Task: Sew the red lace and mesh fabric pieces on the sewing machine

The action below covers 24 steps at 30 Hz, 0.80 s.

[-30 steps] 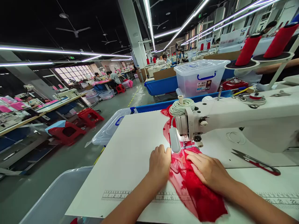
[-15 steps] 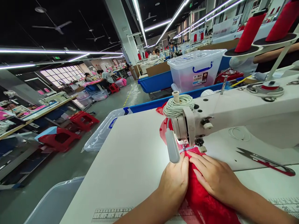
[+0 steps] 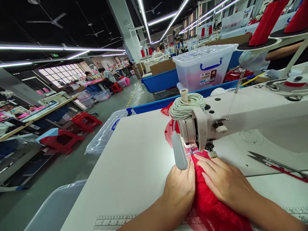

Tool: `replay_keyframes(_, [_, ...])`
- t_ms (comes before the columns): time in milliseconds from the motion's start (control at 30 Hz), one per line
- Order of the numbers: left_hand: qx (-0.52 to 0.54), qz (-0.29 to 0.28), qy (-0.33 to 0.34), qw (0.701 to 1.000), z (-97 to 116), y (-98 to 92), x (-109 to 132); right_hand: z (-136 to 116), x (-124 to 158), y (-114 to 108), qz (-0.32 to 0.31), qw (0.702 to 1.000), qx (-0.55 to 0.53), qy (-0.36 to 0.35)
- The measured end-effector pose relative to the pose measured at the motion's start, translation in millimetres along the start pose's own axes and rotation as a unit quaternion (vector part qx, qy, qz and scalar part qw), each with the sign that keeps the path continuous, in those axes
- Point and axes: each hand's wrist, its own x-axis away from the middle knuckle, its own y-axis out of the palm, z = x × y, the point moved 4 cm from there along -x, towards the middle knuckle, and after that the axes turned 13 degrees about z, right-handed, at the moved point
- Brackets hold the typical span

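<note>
Red lace fabric (image 3: 209, 199) runs from the table's front edge up under the presser foot (image 3: 191, 150) of a white sewing machine (image 3: 260, 109). My left hand (image 3: 180, 186) grips the fabric's left edge just in front of the foot, fingertips pinched together and partly hidden behind a grey lamp (image 3: 179, 152). On the other side, my right hand (image 3: 226, 179) bears down on the fabric, holding it with fingers close together and pointing at the needle. A pale strip crosses the red fabric at the foot. More sheer red fabric (image 3: 168, 131) lies behind the machine head.
Thread snips (image 3: 276, 165) lie right of my right hand. A coil of pale cord (image 3: 186, 106) sits on the machine head. Red thread cones (image 3: 267, 24) stand at the upper right. A clear lidded box (image 3: 204, 69) is behind; red stools (image 3: 60, 141) stand on the left floor.
The camera view has shifted slightly, so the machine and snips appear farther right. Both hands stay on the red fabric beside the presser foot, with little visible movement.
</note>
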Motion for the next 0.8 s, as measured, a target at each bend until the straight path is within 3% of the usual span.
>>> replay_keyframes(167, [0.004,-0.003,-0.021,1.0,-0.5,-0.7,-3.0,1.2,-1.6,-0.2,0.005,1.0,0.003,-0.009])
replay_keyframes(400, [-0.014,0.016,0.017,1.0,1.9,-5.8,-8.3,3.1,-3.6,0.8,-0.029,0.999,-0.007,0.013])
replay_keyframes(800, [0.031,0.039,-0.029,0.998,-0.6,-14.6,-19.5,9.2,-3.0,6.8,-0.075,0.996,-0.002,0.051])
